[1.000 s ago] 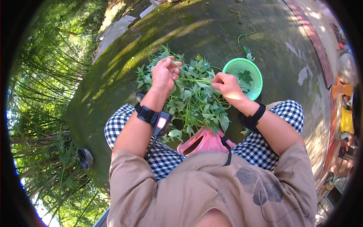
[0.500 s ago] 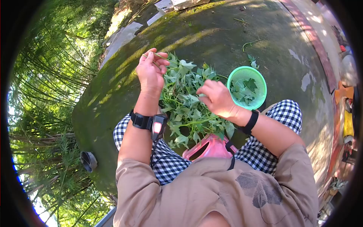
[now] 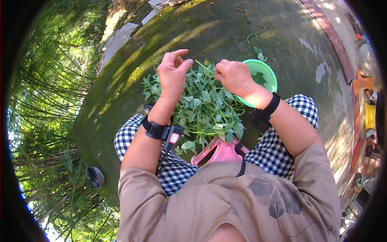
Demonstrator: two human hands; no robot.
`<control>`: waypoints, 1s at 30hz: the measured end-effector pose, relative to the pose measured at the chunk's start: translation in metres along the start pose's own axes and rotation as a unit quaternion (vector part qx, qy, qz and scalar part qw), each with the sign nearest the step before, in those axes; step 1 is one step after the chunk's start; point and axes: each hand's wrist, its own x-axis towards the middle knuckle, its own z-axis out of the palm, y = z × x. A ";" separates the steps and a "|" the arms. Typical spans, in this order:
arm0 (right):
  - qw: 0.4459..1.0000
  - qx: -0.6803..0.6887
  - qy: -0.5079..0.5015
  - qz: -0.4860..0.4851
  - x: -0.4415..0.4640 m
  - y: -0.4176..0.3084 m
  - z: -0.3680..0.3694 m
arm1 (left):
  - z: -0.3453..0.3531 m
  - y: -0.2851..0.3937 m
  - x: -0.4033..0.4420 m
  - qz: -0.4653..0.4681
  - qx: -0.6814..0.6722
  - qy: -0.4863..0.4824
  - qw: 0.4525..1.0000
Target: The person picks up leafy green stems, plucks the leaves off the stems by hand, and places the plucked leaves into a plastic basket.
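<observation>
A large heap of leafy green stems (image 3: 205,103) lies on the ground between my knees. My left hand (image 3: 172,76) is raised over the far left part of the heap, thumb and fingers apart, with nothing visible in it. Closed in a pinch, my right hand (image 3: 238,78) grips a green stem (image 3: 204,67) whose bare end points toward my left thumb without touching it. Beyond my right wrist, partly covered by that hand, stands a round green basket (image 3: 275,78) with picked leaves (image 3: 259,79) inside.
A pink plastic piece (image 3: 223,153) sits at my lap, in front of the shirt. Loose leaves (image 3: 260,54) and a stem lie on the mossy concrete (image 3: 294,60) past the basket. A dark pot (image 3: 95,176) stands at the left, near dense greenery (image 3: 48,97).
My left hand has let go of the stem and its fingers have opened. My right hand has risen from over the heap and now pinches a stem. The view has shifted slightly.
</observation>
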 end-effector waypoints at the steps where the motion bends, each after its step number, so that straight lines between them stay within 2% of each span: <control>1: 1.000 -0.025 -0.006 -0.017 -0.002 0.002 0.001 | 0.000 0.009 -0.004 0.088 0.096 -0.054 0.990; 4: 0.995 -0.058 -0.003 -0.075 -0.009 0.002 0.004 | 0.019 0.008 -0.026 0.194 0.183 -0.190 0.945; 5: 0.993 -0.083 -0.018 -0.087 -0.011 0.001 0.004 | 0.025 0.006 -0.032 0.203 0.219 -0.217 0.929; 9: 0.995 -0.059 -0.006 -0.082 -0.015 0.004 0.004 | 0.034 -0.001 -0.035 0.198 0.253 -0.223 0.920; 12: 0.999 0.015 0.021 -0.048 -0.016 0.007 0.002 | 0.037 -0.009 -0.033 0.124 0.068 -0.192 0.971; 14: 0.995 0.085 0.040 -0.027 -0.016 0.008 -0.001 | 0.039 -0.009 -0.035 -0.039 -0.042 -0.179 0.982; 15: 0.994 0.102 0.038 -0.016 -0.018 0.007 0.000 | 0.041 -0.007 -0.035 -0.120 -0.096 -0.172 0.973; 18: 0.991 0.132 0.025 0.008 -0.021 0.005 0.010 | 0.044 0.002 -0.035 -0.264 -0.255 -0.127 0.921; 21: 0.992 0.124 -0.012 0.025 -0.022 0.009 0.015 | 0.038 -0.001 -0.021 -0.289 -0.290 -0.097 0.907; 25: 0.990 0.107 -0.071 0.057 -0.023 0.021 0.013 | 0.015 -0.007 0.004 -0.237 -0.306 -0.086 0.918; 29: 0.989 0.048 -0.126 0.066 -0.029 0.036 0.017 | -0.017 -0.003 0.022 -0.275 -0.408 -0.058 0.869; 30: 0.989 0.062 -0.119 0.066 -0.031 0.038 0.017 | -0.019 -0.008 0.021 -0.267 -0.387 -0.079 0.879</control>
